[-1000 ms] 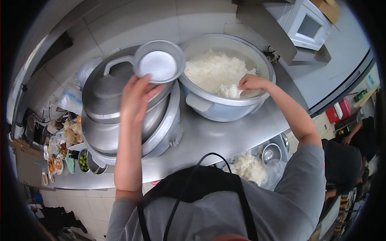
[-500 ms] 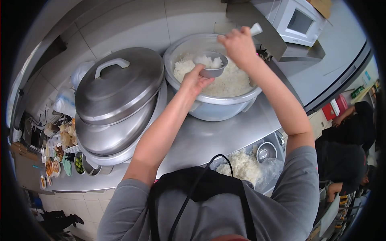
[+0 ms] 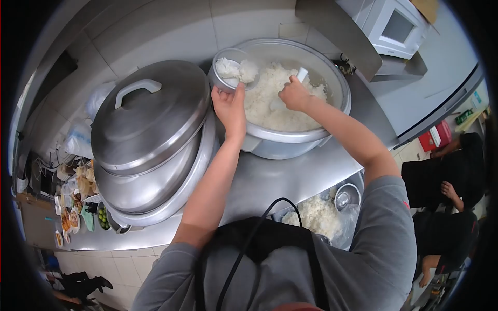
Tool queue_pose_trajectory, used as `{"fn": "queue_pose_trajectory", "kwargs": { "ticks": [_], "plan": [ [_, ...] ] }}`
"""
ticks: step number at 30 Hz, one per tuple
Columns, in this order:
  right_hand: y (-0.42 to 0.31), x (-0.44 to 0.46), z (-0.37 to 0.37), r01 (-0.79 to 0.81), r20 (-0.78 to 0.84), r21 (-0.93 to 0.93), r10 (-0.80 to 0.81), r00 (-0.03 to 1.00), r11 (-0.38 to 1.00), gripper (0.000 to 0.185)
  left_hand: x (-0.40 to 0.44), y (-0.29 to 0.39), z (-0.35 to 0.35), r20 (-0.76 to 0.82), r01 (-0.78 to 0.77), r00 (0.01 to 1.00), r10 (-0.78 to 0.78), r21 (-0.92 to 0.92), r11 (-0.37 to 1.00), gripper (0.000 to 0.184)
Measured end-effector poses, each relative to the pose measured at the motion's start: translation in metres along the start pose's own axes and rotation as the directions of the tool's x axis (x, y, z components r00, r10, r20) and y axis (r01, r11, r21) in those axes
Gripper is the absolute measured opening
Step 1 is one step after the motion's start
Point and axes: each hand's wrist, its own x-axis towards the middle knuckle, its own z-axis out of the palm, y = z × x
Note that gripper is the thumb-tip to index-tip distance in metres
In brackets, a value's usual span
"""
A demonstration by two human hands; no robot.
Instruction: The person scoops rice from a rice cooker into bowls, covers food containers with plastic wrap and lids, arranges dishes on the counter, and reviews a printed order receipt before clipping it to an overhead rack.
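My left hand (image 3: 230,109) grips a small metal bowl (image 3: 220,58) by its near side, tilted over the left rim of a large metal pot. Clumps of white rice (image 3: 236,71) lie inside the bowl. My right hand (image 3: 295,95) is closed round a white rice paddle (image 3: 302,75); its handle end sticks up above my fist, and the blade is down at the rice. The big pot (image 3: 280,136) holds a broad heap of cooked rice (image 3: 270,106), lower on the right side.
Stacked metal lids (image 3: 155,116) stand left of the pot on the steel counter (image 3: 259,181). Below the counter edge, a tub holds more rice (image 3: 319,217) and a metal bowl (image 3: 347,196). A microwave (image 3: 392,28) is at upper right. People in black (image 3: 446,176) stand at right.
My left hand has moved the bowl left, to the pot's rim. My right hand has come down with the paddle from above the pot to the rice.
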Motion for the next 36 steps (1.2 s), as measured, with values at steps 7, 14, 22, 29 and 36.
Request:
{"fn": "queue_pose_trajectory", "kwargs": {
  "ticks": [7,14,22,29,36],
  "plan": [
    [-0.004,-0.01,-0.004,-0.001,0.063,0.244,-0.015,0.998,0.97,0.011,0.0,-0.008,-0.004,-0.044,-0.081,0.996,0.081,-0.001,0.997,0.052],
    [-0.012,-0.019,-0.003,0.027,0.019,0.403,-0.038,0.999,0.915,0.012,0.0,-0.007,-0.003,-0.072,-0.08,0.995,0.076,-0.061,0.995,0.051],
    [-0.019,-0.021,-0.007,0.087,0.004,0.608,-0.113,0.994,0.789,0.012,0.005,-0.012,-0.004,-0.06,-0.115,0.992,0.113,-0.028,0.993,0.051],
    [-0.011,-0.033,0.0,0.087,-0.023,0.705,-0.101,0.995,0.704,0.01,0.004,-0.009,-0.002,-0.049,-0.12,0.992,0.119,-0.032,0.992,0.051],
    [-0.002,-0.039,0.006,-0.015,0.069,0.79,-0.064,0.996,0.613,0.012,0.004,-0.01,-0.003,-0.001,-0.142,0.99,0.142,0.029,0.989,0.047]
  ]
}}
